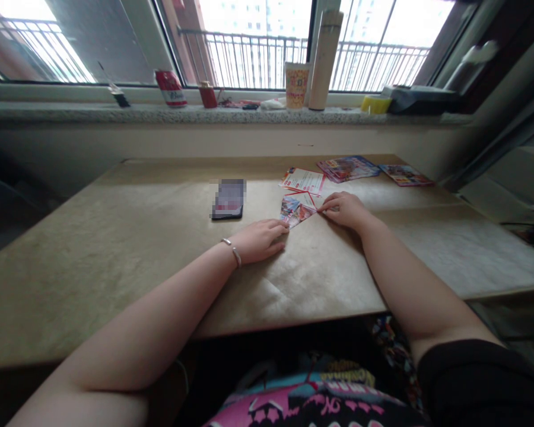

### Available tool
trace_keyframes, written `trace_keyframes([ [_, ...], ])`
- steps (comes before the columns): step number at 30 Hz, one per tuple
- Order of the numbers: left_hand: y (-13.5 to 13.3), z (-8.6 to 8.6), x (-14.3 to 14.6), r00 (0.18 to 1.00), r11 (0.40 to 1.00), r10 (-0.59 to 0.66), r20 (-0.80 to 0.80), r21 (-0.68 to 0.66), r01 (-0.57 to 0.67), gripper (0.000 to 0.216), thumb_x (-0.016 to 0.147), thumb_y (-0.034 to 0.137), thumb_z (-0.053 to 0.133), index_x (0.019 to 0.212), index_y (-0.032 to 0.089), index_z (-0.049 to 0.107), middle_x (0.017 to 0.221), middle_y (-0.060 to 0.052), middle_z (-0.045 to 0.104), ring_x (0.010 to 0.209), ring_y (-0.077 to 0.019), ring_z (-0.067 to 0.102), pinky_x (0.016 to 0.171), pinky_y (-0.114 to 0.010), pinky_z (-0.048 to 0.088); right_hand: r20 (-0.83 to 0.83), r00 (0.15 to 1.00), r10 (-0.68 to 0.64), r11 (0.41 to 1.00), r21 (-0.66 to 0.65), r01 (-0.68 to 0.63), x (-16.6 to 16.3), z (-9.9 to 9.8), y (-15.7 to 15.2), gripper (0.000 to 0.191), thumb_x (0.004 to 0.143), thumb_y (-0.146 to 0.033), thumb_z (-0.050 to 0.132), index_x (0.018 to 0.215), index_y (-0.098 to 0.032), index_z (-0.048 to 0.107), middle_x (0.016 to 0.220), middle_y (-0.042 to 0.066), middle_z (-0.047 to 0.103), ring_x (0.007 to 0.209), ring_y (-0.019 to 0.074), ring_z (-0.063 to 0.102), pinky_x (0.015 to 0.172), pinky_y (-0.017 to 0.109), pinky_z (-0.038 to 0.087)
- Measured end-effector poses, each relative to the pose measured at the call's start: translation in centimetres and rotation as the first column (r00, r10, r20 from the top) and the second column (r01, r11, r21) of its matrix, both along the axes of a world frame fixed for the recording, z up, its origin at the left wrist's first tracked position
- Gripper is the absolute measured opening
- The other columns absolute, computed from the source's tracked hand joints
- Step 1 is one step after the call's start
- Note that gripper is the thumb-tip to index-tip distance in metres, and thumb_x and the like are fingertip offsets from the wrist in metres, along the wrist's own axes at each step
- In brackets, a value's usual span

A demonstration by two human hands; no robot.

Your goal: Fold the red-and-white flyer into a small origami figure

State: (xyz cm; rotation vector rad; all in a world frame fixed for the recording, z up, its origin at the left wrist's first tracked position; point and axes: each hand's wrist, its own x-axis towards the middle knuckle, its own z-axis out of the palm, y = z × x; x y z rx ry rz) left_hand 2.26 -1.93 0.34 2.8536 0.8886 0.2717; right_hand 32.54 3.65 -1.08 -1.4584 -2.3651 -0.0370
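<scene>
A colourful printed card (297, 212), folded with slanted edges and a white flap, lies on the table between my hands. The fingertips of my left hand (261, 239) press on its lower left corner, the thumb resting lower and apart from it. At the right corner, my right hand (345, 209) pinches the edge between thumb and fingers. Just behind the folded piece is a white printed card (303, 180) with red markings, perhaps more than one. A bracelet (232, 251) circles my left wrist.
A phone (229, 198), partly pixelated, lies left of the cards. Two piles of picture cards (349, 168) (404, 175) lie at the table's back right. On the windowsill stand a red can (170, 89), a red bottle (207, 95), a paper cup (296, 87) and a tall flask (324, 62).
</scene>
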Motion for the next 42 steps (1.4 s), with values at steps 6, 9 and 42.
trace_keyframes([
  [6, 0.2, -0.4, 0.0, 0.999, 1.0, 0.005, 0.048, -0.006, -0.005, 0.028, 0.091, 0.028, 0.049, 0.114, 0.017, 0.059, 0.126, -0.011, 0.059, 0.118, -0.0218, 0.054, 0.104, -0.036, 0.042, -0.071, 0.993, -0.094, 0.996, -0.01, 0.093, 0.6, -0.5, 0.3, 0.022, 0.079, -0.025, 0.057, 0.089, -0.025, 0.077, 0.096, 0.006, 0.069, 0.091, 0.0216, 0.062, 0.087, 0.035, 0.048],
  [9, 0.2, -0.4, 0.2, 0.995, 0.998, 0.066, 0.069, 0.005, -0.066, 0.024, 0.091, 0.03, 0.047, 0.106, 0.017, 0.06, 0.116, -0.01, 0.063, 0.11, -0.0222, 0.058, 0.098, -0.037, 0.046, -0.087, 0.995, -0.043, 0.995, 0.084, 0.05, -0.6, 0.0, -0.5, 0.022, 0.075, -0.026, 0.06, 0.093, -0.022, 0.073, 0.103, 0.009, 0.066, 0.096, 0.024, 0.06, 0.09, 0.038, 0.047],
  [42, 0.9, -0.3, 0.5, 0.957, 0.949, 0.176, 0.23, 0.218, -0.227, 0.009, 0.083, 0.026, 0.059, 0.081, 0.02, 0.064, 0.082, -0.002, 0.067, 0.078, -0.0168, 0.061, 0.073, -0.029, 0.042, -0.066, 0.944, 0.323, 0.931, 0.201, -0.305, -9.1, 2.0, -5.2, 0.009, 0.078, -0.02, 0.056, 0.078, -0.021, 0.065, 0.081, 0.004, 0.065, 0.079, 0.0191, 0.051, 0.074, 0.03, 0.039],
])
